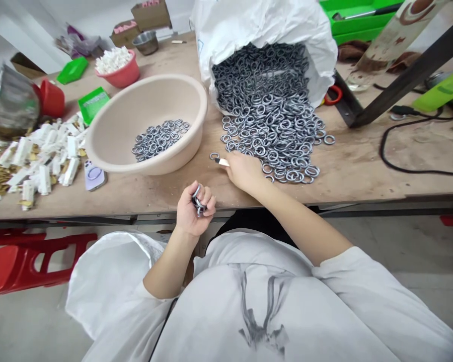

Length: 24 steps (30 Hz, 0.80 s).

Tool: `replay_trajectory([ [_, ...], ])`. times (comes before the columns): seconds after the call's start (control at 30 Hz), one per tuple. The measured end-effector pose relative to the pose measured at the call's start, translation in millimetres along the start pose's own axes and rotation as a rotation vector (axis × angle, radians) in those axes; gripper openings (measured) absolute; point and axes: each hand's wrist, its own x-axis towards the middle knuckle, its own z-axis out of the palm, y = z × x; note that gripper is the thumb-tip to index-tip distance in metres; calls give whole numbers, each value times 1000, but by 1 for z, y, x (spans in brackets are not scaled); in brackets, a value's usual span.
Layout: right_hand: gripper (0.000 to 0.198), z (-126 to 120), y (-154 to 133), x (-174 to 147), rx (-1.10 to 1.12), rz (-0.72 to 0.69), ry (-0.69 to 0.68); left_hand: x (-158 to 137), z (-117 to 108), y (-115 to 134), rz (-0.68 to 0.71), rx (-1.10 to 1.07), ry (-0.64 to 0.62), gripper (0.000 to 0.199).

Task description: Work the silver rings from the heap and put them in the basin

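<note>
My left hand [195, 211] is closed around several metal rings [198, 203], held just in front of the table edge. My right hand [244, 172] rests at the near left side of a big heap of grey metal rings [279, 130]. A small white piece with a dark tip [222, 162] sticks out from its fingers; its kind is unclear. One loose ring [214, 156] lies by that tip. The heap spills from a white sack [264, 22] lying on its side. Left of it, a beige basin [147, 90] has many such rings [160, 138] at its bottom.
White and brass-coloured parts [45, 156] cover the table's left, beside a purple phone [94, 175]. Behind are a red bowl [123, 73] of white pieces and a metal bowl [146, 43]. A dark metal bar [403, 75] and a black cable [385, 156] occupy the right.
</note>
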Motion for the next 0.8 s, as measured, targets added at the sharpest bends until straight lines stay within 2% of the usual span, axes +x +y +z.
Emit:
replay_trajectory([
  [0.1, 20, -6, 9, -13, 259, 39, 119, 4, 3, 0, -31, -24, 13, 36],
  [0.27, 23, -4, 10, -47, 1038, 22, 129, 11, 6, -8, -87, -66, -12, 22],
  [0.4, 30, -1, 1, -67, 1325, 53, 149, 8, 17, -9, -33, -5, -10, 16],
  [0.47, 35, -3, 1, -70, 1398, 99, 166, 6, 29, 7, 114, 118, -19, 17],
  [0.5, 37, -4, 1, -71, 1430, 117, 178, 7, 36, 20, 244, 198, -18, 18],
  [0.57, 40, -7, 2, -70, 1488, 130, 201, 16, 47, 56, 624, 381, 23, 19],
  [0.6, 40, -8, 3, -70, 1511, 127, 209, 24, 51, 76, 875, 470, 70, 17],
  [0.63, 40, -8, 4, -70, 1529, 124, 214, 32, 53, 96, 1082, 605, 139, 15],
  [0.67, 41, -8, 4, -70, 1546, 125, 219, 41, 54, 113, 1227, 781, 246, 14],
  [0.73, 40, -7, 5, -71, 1582, 134, 221, 54, 53, 132, 1225, 1320, 421, 6],
  [0.77, 39, -6, 5, -72, 1599, 138, 220, 56, 52, 132, 1194, 1545, 501, 20],
  [0.8, 38, -6, 4, -73, 1613, 137, 217, 56, 51, 125, 1156, 1722, 523, 33],
])
